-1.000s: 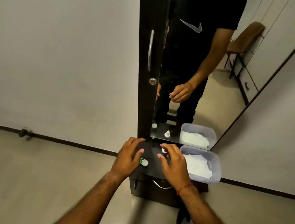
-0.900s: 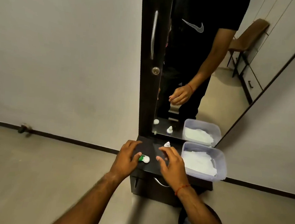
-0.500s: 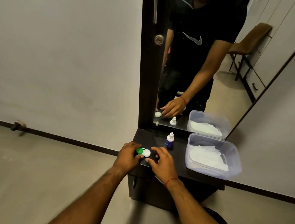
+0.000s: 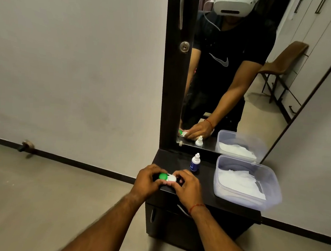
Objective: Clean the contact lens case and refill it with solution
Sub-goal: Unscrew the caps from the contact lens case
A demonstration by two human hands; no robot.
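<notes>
The contact lens case (image 4: 168,177), with one green cap and one white cap, sits at the front left of a small dark cabinet top (image 4: 200,197). My left hand (image 4: 147,180) curls its fingers round the green-capped end. My right hand (image 4: 186,184) pinches the white-capped end. Both caps are on. A small solution bottle (image 4: 194,163), white above and dark blue below, stands upright just behind my right hand, apart from it.
A clear plastic tub (image 4: 270,185) holding white tissues stands on the right of the cabinet top. A tall mirror (image 4: 234,75) rises behind, reflecting me. A dark door frame with a handle and lock (image 4: 184,46) is left of it. Bare floor lies to the left.
Both hands have closed in on the lens case from either side and now hold it. The camera has come nearer and tilted, so the bottle is uncovered behind my right hand.
</notes>
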